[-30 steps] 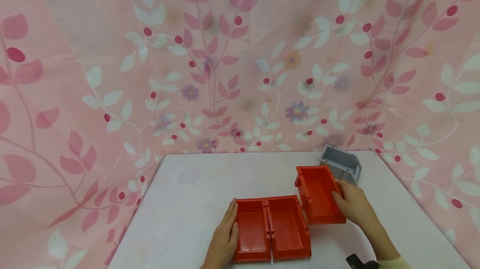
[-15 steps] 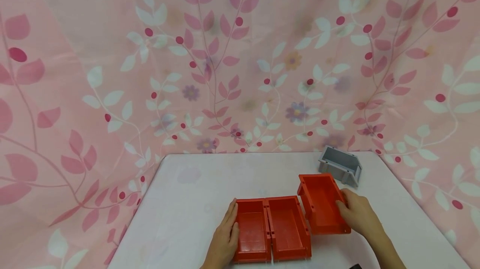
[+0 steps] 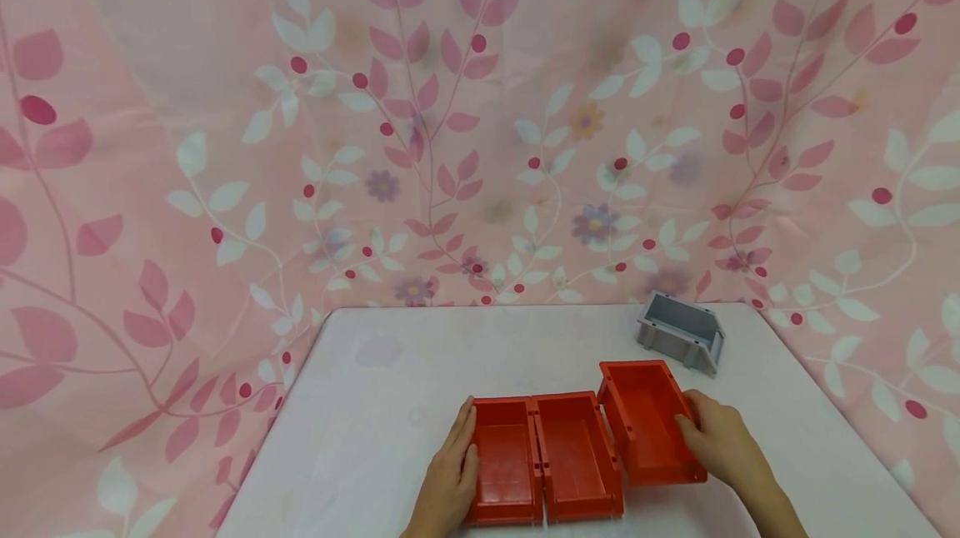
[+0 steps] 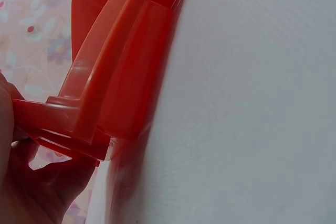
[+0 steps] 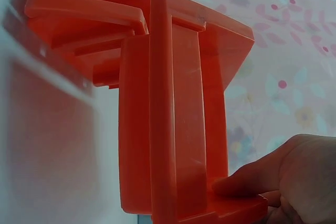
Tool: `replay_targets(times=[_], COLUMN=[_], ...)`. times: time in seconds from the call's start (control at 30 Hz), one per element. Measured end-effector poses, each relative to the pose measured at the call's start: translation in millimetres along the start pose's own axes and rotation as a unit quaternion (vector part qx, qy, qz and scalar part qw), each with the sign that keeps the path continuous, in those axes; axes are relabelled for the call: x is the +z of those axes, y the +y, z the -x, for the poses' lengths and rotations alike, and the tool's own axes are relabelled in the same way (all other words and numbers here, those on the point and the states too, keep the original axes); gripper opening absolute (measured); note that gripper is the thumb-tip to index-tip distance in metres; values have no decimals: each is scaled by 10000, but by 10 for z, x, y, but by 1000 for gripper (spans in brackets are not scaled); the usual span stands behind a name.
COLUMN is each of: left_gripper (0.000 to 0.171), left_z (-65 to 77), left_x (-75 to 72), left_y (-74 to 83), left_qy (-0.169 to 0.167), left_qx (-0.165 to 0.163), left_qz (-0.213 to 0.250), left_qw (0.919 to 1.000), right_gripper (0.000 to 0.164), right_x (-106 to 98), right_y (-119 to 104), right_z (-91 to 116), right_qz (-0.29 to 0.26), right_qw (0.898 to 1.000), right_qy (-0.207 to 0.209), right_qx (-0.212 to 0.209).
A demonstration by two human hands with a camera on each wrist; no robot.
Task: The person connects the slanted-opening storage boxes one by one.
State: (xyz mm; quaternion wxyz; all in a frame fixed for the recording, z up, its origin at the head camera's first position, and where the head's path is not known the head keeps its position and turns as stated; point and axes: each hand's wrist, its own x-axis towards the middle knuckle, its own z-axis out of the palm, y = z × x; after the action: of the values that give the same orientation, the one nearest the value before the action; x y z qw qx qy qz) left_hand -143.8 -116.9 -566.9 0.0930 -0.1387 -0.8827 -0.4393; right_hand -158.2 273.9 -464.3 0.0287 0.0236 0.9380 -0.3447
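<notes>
Our red bin (image 3: 647, 417) points lengthwise away from us.
Right fingers (image 3: 699, 408) pinch its wall; straight left fingers (image 3: 460, 424) touch another bin (image 3: 504, 463).

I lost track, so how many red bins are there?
3: the left bin against the left hand, the middle bin beside it, and the right bin gripped by the right hand.

White table (image 3: 375, 438) with two red bins (image 3: 502, 455) side by side, grey bin (image 3: 681, 330) farther back.
</notes>
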Motion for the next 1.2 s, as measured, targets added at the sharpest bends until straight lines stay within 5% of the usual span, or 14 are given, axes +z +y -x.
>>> replay_targets(times=[1.2], left_gripper=[55], left_z=[0], left_x=[13], left_y=[-6], left_qy=[99], left_qx=[219], left_qz=[-126], left_qw=[9996], right_gripper=[41], right_x=[89], right_y=[58], right_z=[83], right_qz=[150], right_qw=[9998], right_qy=[-63], right_qx=[63])
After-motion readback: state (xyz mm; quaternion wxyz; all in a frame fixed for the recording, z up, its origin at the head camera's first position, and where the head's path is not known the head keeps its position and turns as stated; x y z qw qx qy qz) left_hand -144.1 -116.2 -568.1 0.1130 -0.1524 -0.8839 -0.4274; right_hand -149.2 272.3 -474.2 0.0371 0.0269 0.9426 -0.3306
